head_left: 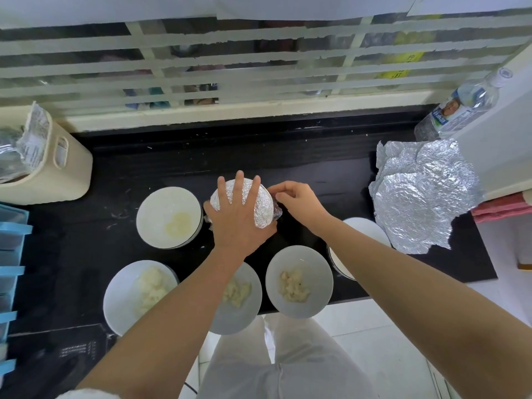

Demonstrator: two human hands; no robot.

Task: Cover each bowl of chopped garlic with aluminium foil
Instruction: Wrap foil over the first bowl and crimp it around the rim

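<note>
Crinkled shiny foil [423,197], glossy black counter [302,174]

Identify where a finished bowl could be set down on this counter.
Bare counter lies behind the bowls, between the cream bin and the loose foil, and left of them. The front edge is crowded with bowls.

The foil-covered bowl [264,207] sits between an open bowl [161,208], left, and foil sheets [417,203], right.

Bowls on tabletop [288,165]: six.
- Foil-covered bowl [263,207]: one.
- Uncovered: five: far-left bowl [161,205], near-left bowl [123,295], middle bowl [247,312], near-right bowl [299,254], right-edge bowl [365,228].
- Garlic seen in four; right-edge bowl's contents hidden.

Crumpled foil pile [417,203]: one; sheet count unclear.
Water bottle [460,108]: one.
Cream container [57,174]: one.
</note>
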